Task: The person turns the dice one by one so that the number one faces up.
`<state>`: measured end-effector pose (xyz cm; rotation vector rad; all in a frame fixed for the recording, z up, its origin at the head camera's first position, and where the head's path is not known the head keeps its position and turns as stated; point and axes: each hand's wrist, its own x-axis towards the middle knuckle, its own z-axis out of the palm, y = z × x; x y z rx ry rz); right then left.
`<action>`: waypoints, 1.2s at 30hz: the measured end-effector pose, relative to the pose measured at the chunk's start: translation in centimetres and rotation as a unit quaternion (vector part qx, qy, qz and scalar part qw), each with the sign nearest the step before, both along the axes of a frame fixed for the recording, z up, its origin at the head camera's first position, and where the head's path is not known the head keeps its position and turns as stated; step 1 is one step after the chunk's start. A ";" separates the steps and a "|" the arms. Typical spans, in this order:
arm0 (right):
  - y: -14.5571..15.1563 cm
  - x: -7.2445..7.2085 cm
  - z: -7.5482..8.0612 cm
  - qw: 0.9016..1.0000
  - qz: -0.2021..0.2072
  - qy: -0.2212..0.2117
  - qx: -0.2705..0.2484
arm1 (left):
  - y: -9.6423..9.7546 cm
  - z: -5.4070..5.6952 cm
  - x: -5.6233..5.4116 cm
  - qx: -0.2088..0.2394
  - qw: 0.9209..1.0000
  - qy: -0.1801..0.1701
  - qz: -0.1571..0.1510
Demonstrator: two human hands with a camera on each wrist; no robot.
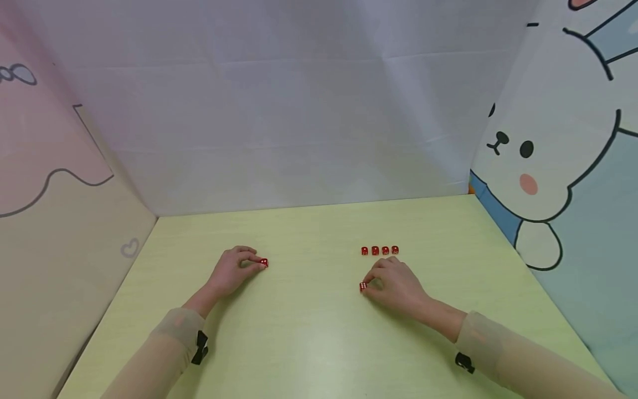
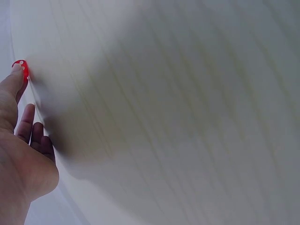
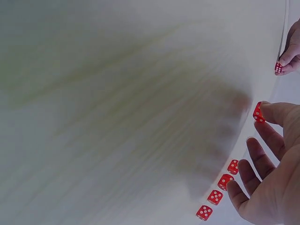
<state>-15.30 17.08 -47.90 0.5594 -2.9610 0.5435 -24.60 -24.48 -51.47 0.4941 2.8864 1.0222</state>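
Between thumb and forefinger my left hand [image 1: 235, 271] pinches a red die [image 1: 264, 262] with white pips, on the left half of the table. The same die [image 2: 21, 68] shows at the left edge of the left wrist view, partly covered by the thumb. My right hand [image 1: 395, 284] pinches another red die [image 1: 363, 286] by its thumb and forefinger, its other fingers spread loosely. Just beyond that hand, several red dice [image 1: 375, 250] stand in a short row. In the right wrist view the row [image 3: 215, 197] lies beside the right hand's lower fingers.
The pale yellow table [image 1: 309, 343] runs back to a white cloth wall [image 1: 299, 133]. A pinkish printed panel [image 1: 55, 138] flanks the left side, and a panel with a cartoon rabbit [image 1: 548, 138] flanks the right. Each sleeve has a black clip [image 1: 200, 347] near its cuff.
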 end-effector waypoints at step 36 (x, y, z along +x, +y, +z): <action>0.4 -0.1 0.2 1.000 0.009 0.014 0.018 | 0.1 0.0 0.1 0.000 1.000 0.008 -0.002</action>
